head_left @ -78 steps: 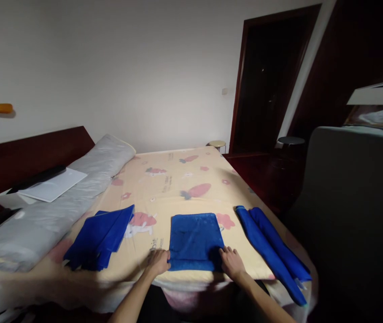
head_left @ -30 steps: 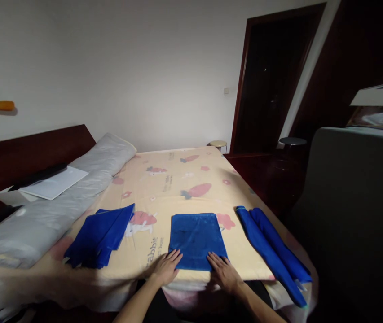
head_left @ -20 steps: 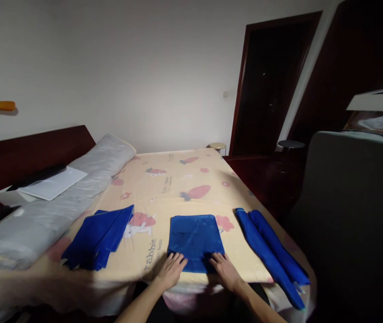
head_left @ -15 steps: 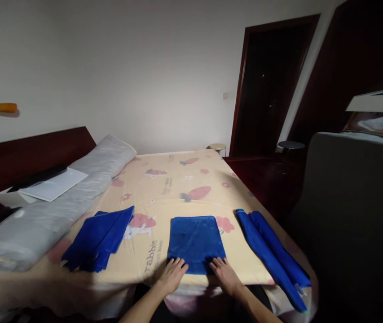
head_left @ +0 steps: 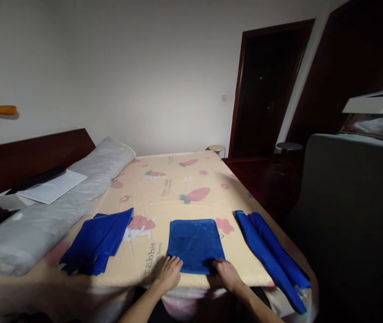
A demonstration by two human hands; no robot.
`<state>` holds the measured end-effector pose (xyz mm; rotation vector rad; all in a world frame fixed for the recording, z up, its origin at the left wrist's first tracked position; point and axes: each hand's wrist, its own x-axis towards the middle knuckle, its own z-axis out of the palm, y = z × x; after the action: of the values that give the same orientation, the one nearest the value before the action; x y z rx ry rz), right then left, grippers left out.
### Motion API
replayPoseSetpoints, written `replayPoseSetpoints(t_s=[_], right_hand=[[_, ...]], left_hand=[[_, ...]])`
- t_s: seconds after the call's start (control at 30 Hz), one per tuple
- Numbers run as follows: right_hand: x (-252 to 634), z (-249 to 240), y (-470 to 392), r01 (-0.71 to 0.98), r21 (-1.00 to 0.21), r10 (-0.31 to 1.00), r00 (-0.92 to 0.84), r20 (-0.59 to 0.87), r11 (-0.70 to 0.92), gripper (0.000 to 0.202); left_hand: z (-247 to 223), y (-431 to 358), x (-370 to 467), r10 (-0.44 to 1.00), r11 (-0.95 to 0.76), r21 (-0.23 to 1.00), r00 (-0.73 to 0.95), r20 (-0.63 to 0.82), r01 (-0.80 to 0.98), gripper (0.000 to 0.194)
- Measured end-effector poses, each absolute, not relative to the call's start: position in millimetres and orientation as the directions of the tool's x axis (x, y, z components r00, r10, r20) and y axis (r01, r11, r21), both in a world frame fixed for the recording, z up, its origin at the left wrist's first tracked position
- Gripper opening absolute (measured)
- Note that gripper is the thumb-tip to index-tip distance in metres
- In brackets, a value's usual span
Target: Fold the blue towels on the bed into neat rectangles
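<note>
A blue towel [head_left: 195,242], folded into a flat square, lies on the bed in front of me. My left hand [head_left: 170,271] is at its near left corner, with the fingers curled over the edge. At the near right corner, my right hand [head_left: 226,272] has its fingers bent round the cloth; the thumbs are mostly hidden. To the left lies a loosely folded blue towel [head_left: 100,242] with uneven layers. On the right, two long rolled or bunched blue cloths [head_left: 268,251] run side by side toward the near edge of the bed.
The bed [head_left: 191,172] has a cream sheet with carrot and rabbit prints. Along the left lies a grey rolled quilt [head_left: 77,197] with a white flat panel [head_left: 53,186] on it. A dark grey chair back or panel [head_left: 349,193] rises at the right. Stools [head_left: 289,146] stand beyond.
My left hand has shifted slightly left to the towel's corner and my right hand slightly right. The fingers of both are more curled. The view has tilted a little.
</note>
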<state>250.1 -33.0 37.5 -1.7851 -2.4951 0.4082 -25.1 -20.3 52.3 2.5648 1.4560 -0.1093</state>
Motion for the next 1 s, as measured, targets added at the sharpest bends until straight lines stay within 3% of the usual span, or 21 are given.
replayPoseSetpoints(t_s=[0.2, 0.53, 0.7, 0.83, 1.0], right_hand=[[243, 32, -39, 0.923, -0.241, 0.926, -0.343, -0.156, 0.301, 0.046], [248, 46, -32, 0.955, -0.177, 0.961, -0.259, -0.1, 0.239, 0.048], [238, 42, -37, 0.893, -0.27, 0.919, -0.39, -0.062, 0.361, 0.056], [230, 42, -40, 0.836, -0.323, 0.859, -0.499, -0.114, 0.443, 0.063], [239, 41, -39, 0.882, -0.29, 0.897, -0.421, -0.133, 0.371, 0.052]], left_hand=[[71, -27, -21, 0.829, -0.481, 0.142, 0.501, -0.249, 0.865, 0.033], [62, -13, -35, 0.903, -0.365, 0.138, 0.386, -0.19, 0.921, 0.041], [49, -17, -29, 0.851, -0.479, 0.156, 0.5, -0.16, 0.864, 0.058], [41, -20, -24, 0.78, -0.571, 0.224, 0.607, -0.154, 0.79, 0.071], [40, -16, -34, 0.811, -0.523, 0.235, 0.564, -0.159, 0.819, 0.056]])
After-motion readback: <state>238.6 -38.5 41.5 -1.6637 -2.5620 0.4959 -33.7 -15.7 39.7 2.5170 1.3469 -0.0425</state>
